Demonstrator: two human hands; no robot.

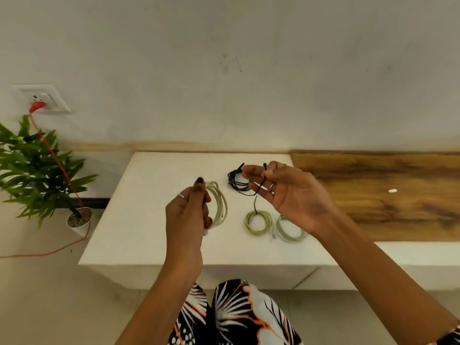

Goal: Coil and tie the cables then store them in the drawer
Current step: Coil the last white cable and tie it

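Observation:
My left hand point(191, 212) grips a coiled white cable point(220, 204) above the white cabinet top point(139, 220); its loops hang to the right of my fingers. My right hand point(286, 192) is raised palm-up and pinches a thin black tie point(260, 185) between thumb and fingers, its end dangling down. Behind that hand a coiled black cable point(236, 181) lies on the top. Two more coils rest nearer me: a green one point(258, 221) and a grey-green one point(290, 227), partly hidden by my right wrist.
A wooden surface point(385, 192) adjoins the white top on the right, with a small white object point(392, 191) on it. A potted plant point(37, 170) stands on the floor at left, and a red cord point(56, 158) runs from a wall socket point(41, 98).

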